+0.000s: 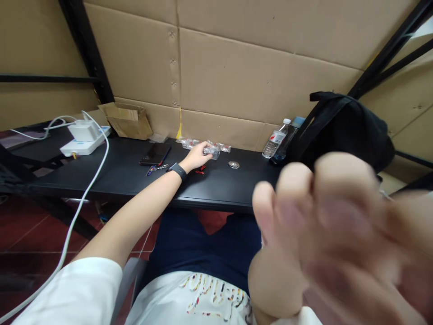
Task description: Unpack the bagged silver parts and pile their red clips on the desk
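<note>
My left hand point(198, 156) reaches across the black table, its thumb and fingers closed on a clear plastic packet point(212, 152). More clear plastic packaging with red marks point(189, 143) lies behind it along the wall. Just below that hand is a small red cord or strip point(200, 170). A round silvery metal piece point(233, 164) rests to its right. My right hand point(331, 225) is raised close to the camera, palm side towards me and blurred. Its fingers are loosely bent and apart, with nothing visible in them.
To the left are a phone point(154, 154), keys with a tag point(156, 169), a brown paper bag point(126, 120) and a white power strip point(84, 142) whose cable hangs over the table edge. A water bottle point(276, 139) and a black backpack point(345, 128) stand right.
</note>
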A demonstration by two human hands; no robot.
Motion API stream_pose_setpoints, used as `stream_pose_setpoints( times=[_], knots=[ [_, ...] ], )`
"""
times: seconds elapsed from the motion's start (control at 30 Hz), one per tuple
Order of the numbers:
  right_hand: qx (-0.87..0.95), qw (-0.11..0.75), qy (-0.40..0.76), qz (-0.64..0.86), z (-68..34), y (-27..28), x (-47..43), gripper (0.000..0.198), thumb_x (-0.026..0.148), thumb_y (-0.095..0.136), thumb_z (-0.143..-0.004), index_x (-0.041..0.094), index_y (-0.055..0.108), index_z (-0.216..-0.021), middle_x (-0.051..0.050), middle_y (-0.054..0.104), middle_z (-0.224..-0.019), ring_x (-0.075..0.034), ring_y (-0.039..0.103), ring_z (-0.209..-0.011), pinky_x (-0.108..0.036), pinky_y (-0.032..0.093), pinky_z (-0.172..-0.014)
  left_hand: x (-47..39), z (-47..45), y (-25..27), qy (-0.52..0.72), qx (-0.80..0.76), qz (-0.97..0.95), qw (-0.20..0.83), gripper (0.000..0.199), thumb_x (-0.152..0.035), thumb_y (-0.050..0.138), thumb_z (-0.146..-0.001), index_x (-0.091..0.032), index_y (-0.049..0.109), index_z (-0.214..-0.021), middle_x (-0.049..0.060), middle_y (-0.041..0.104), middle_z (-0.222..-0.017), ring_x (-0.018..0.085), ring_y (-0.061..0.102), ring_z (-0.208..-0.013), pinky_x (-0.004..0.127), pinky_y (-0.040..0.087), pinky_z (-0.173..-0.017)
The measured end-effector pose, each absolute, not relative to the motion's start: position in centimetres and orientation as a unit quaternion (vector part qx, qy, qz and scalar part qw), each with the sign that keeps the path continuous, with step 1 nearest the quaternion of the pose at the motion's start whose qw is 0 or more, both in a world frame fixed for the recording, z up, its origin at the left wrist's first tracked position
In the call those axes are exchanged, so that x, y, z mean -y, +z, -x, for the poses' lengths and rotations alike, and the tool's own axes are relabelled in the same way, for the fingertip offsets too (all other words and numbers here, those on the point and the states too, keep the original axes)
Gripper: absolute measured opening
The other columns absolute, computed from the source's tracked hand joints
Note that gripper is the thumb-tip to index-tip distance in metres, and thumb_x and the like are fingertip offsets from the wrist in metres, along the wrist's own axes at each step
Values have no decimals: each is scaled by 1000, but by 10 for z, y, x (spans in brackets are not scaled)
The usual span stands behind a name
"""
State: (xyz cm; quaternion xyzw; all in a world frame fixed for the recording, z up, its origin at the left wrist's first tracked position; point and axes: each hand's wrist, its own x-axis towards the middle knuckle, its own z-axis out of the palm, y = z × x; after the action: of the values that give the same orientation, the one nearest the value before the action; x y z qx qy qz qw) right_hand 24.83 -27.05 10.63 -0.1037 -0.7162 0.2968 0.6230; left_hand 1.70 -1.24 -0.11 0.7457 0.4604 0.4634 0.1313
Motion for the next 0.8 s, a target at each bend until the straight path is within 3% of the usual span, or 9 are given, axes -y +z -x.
stream_pose_setpoints(
  times=[0.13,0.23,0.33,0.47,0.57,0.8],
  knots=[
    [650,690,279,155,-227,119,179,3,31,66,-82,32,65,-79,-2,65,-88,-21,68,-87,-42,59,-74,14,-17,0,471,-460,-740,139,28,-24,71,-80,-19,67,-107,6,74,-102,24,69,-92,37,53,-89],
    [642,695,230,227,-219,97,76,5,27,58,-80,25,62,-79,-1,62,-81,-17,63,-73,-35,54,-69,10,-15,-3,465,-469,-735,154,32,-29,75,-78,-19,68,-107,5,74,-95,23,68,-82,37,54,-84],
    [697,611,208,314,-219,60,2,11,22,58,-71,20,65,-79,-1,64,-78,-17,60,-70,-33,51,-69,0,-12,-11,484,-453,-727,180,34,-30,78,-76,-19,67,-106,7,74,-100,24,70,-87,38,55,-86],
    [737,516,212,382,-224,16,-26,22,27,59,-69,19,69,-87,-1,66,-80,-17,58,-70,-31,50,-72,-10,-8,-17,510,-456,-694,224,44,-31,80,-76,-20,61,-114,8,74,-102,22,71,-83,37,56,-83],
    [724,515,194,416,-230,0,-26,24,27,57,-69,20,70,-87,0,66,-79,-17,56,-69,-30,49,-73,-10,-3,-13,511,-508,-673,163,40,-29,80,-75,-20,63,-110,8,73,-100,22,70,-81,37,56,-83],
    [680,518,194,482,-240,-2,-30,19,24,56,-69,20,69,-83,1,65,-75,-17,56,-68,-30,49,-73,-7,56,4,525,-641,-560,-24,21,-21,72,-78,-22,68,-98,11,74,-100,33,67,-103,46,49,-98]
  ],
)
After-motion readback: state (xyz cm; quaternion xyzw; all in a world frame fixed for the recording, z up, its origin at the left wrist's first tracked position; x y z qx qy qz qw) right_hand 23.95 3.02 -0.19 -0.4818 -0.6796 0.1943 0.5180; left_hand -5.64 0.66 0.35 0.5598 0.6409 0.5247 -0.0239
